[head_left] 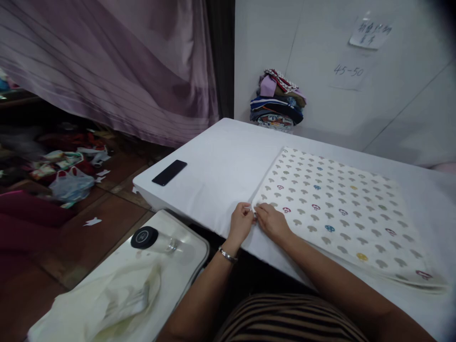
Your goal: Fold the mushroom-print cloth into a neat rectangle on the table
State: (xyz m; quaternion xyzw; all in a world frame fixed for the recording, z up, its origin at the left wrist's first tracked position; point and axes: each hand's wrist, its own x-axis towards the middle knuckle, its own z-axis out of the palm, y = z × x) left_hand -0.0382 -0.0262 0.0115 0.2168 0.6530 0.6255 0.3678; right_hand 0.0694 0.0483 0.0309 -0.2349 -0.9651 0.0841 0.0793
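A white cloth (pixel 331 204) printed with small mushrooms, mostly grey with a few red, blue and yellow ones, lies folded flat on the white-covered table. At its near left corner, my left hand (pixel 241 222) has its fingers pinched together by the edge, a bracelet on the wrist. Close beside it, my right hand (pixel 272 222) presses thumb and fingers onto the same corner of the cloth. Both hands meet there, and the fingertips partly hide the bit of fabric between them.
A black phone (pixel 169 172) rests near the left end of the table (pixel 210 166). Folded clothes (pixel 277 102) are stacked against the wall. Lower left, a white stool-like surface (pixel 192 247) holds a black-lidded jar (pixel 144 237) and pale fabric (pixel 103 304). A purple curtain (pixel 142 61) hangs behind.
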